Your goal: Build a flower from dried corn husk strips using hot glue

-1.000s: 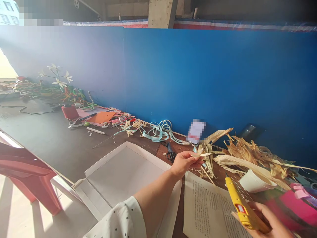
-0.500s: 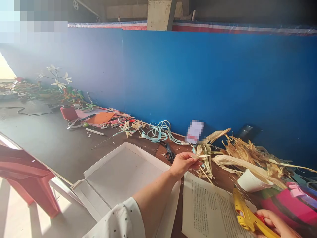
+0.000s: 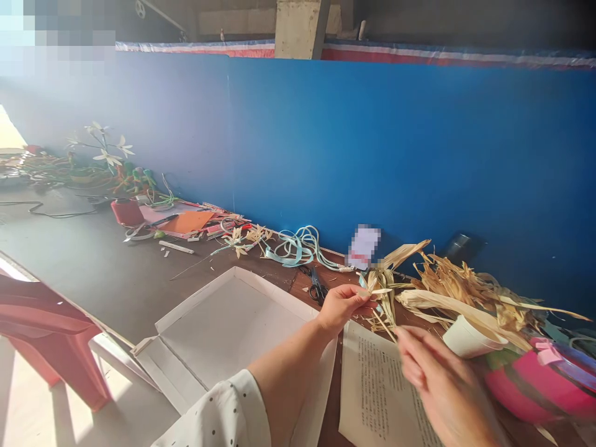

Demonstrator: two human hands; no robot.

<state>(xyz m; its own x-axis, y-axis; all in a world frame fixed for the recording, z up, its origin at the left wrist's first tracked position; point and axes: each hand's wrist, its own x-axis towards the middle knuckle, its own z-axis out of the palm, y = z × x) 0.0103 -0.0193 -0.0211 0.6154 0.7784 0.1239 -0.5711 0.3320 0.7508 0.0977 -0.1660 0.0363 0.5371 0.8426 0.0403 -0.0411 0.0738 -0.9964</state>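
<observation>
My left hand [image 3: 342, 305] pinches a small straw-coloured piece of dried husk [image 3: 375, 287] over the table, close to the pile of dried corn husks [image 3: 460, 295]. My right hand [image 3: 442, 385] is blurred by motion above the printed paper sheet [image 3: 372, 385], reaching toward the left hand, with nothing visible in it. Its fingers look loosely stretched. The yellow glue gun is out of sight.
A flat white cardboard box [image 3: 223, 329] lies at the centre. Black scissors [image 3: 317, 288], pale blue ribbon [image 3: 298, 245], a white cup [image 3: 468, 338] and a pink bowl [image 3: 540, 382] sit nearby. A blue wall panel [image 3: 372, 149] backs the table. A red chair [image 3: 51, 335] stands left.
My right hand held a yellow glue gun at the lower right; now the gun is gone from view and the hand has swung up and left toward my left hand.
</observation>
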